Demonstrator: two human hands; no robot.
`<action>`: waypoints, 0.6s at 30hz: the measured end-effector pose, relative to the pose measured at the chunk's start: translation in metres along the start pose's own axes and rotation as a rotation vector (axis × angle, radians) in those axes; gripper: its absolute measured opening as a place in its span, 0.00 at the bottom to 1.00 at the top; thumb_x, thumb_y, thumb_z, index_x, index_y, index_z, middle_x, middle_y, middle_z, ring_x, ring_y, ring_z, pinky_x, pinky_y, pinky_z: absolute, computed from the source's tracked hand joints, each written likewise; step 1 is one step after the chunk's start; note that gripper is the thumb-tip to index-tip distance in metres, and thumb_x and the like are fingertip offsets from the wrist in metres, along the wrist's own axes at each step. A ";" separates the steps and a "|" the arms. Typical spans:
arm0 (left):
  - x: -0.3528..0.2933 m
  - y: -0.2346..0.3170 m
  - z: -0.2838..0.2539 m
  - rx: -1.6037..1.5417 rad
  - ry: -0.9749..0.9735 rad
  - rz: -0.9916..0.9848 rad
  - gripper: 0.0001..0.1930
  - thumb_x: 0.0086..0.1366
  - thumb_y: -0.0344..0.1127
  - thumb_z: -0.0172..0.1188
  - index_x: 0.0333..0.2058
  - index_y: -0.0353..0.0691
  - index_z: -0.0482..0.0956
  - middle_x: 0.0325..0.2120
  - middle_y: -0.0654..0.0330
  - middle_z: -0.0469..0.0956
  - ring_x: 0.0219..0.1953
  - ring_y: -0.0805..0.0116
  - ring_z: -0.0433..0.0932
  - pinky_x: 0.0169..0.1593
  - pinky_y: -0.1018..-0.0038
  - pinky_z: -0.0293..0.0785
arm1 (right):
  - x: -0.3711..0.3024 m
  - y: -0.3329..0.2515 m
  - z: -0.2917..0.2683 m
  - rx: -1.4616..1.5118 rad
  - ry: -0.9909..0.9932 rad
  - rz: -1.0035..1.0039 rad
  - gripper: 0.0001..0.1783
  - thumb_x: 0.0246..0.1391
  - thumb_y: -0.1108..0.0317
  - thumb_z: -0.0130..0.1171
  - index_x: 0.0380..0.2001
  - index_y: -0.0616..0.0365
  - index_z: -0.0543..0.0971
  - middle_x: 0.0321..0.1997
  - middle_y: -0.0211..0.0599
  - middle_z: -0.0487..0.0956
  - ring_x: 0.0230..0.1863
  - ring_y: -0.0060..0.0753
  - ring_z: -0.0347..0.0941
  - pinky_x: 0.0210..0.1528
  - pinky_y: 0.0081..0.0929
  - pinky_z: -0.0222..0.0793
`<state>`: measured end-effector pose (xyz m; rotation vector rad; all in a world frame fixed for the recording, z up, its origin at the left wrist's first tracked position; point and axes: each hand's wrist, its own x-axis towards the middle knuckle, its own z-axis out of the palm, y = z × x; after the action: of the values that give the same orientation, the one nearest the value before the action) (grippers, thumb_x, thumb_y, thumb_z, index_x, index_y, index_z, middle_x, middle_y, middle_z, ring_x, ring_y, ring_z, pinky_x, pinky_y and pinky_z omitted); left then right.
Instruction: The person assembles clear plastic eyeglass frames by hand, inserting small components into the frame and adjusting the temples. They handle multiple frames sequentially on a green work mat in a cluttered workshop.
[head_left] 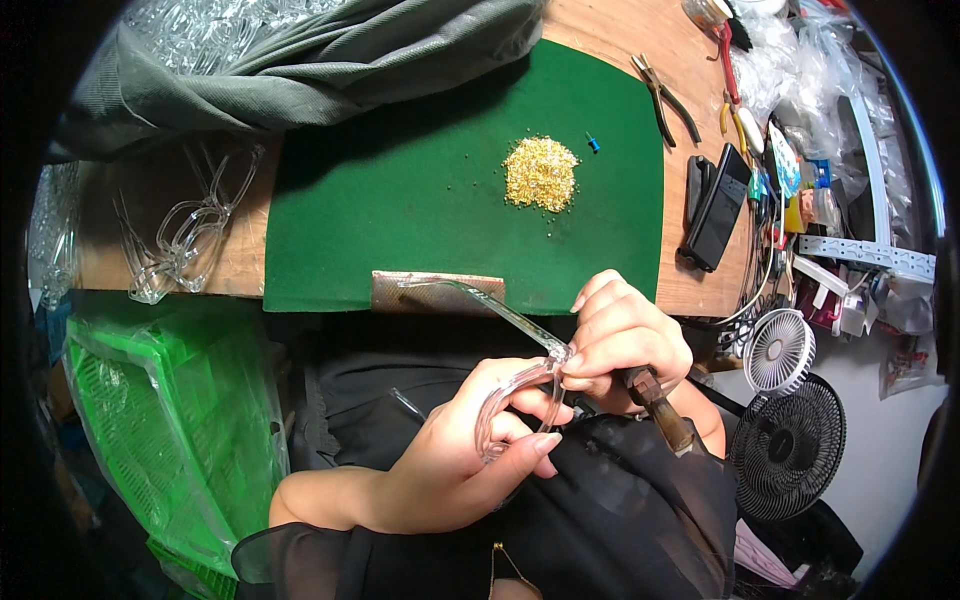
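My left hand (455,440) is closed round the clear plastic rim of an eyeglasses frame (493,408), above my lap. One temple (505,313) sticks out from the hinge toward the far left, over the table's front edge. At that hinge the fingertips of my right hand (635,335) are pressed together. A screwdriver with a brown handle (668,422) is gripped in the same hand, its handle end pointing back toward me; its tip is hidden by the fingers. Ahead of both hands, a pile of tiny gold-coloured metal parts (540,174) lies on a green mat (400,190).
A small blue piece (593,143) lies by the pile. Pliers (655,98) and a black phone (718,212) are at right. Clear frames (185,240) lie at left, under grey cloth (300,85). A green crate (165,420) and two fans (780,350) flank me.
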<state>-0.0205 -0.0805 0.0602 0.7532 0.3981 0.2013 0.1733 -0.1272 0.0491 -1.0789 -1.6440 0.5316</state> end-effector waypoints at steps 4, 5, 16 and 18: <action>0.000 0.000 0.000 0.009 -0.011 0.002 0.23 0.60 0.21 0.49 0.53 0.31 0.53 0.38 0.53 0.71 0.31 0.75 0.75 0.37 0.81 0.73 | 0.001 0.000 -0.001 0.030 -0.016 0.012 0.09 0.38 0.72 0.66 0.27 0.58 0.78 0.26 0.31 0.74 0.25 0.29 0.69 0.28 0.25 0.61; 0.001 0.001 -0.002 0.028 -0.024 -0.006 0.24 0.58 0.19 0.49 0.53 0.32 0.53 0.39 0.51 0.71 0.32 0.73 0.76 0.38 0.79 0.74 | 0.001 0.001 -0.002 0.031 -0.023 0.013 0.09 0.39 0.72 0.66 0.27 0.58 0.78 0.26 0.31 0.74 0.25 0.29 0.69 0.28 0.25 0.61; -0.002 0.001 -0.007 0.152 -0.070 -0.002 0.26 0.57 0.17 0.50 0.53 0.32 0.52 0.41 0.49 0.70 0.34 0.71 0.76 0.39 0.79 0.74 | -0.001 0.004 -0.002 0.157 -0.044 0.086 0.09 0.40 0.72 0.65 0.28 0.57 0.77 0.27 0.33 0.76 0.27 0.30 0.69 0.31 0.26 0.62; -0.001 0.001 -0.008 0.120 -0.083 -0.008 0.26 0.57 0.17 0.50 0.53 0.31 0.52 0.41 0.49 0.70 0.34 0.71 0.76 0.39 0.79 0.74 | -0.001 0.003 -0.002 0.157 -0.047 0.092 0.09 0.40 0.72 0.65 0.28 0.57 0.77 0.27 0.33 0.76 0.27 0.31 0.69 0.31 0.26 0.62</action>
<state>-0.0247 -0.0754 0.0561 0.8747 0.3361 0.1393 0.1759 -0.1270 0.0470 -1.0356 -1.5708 0.7385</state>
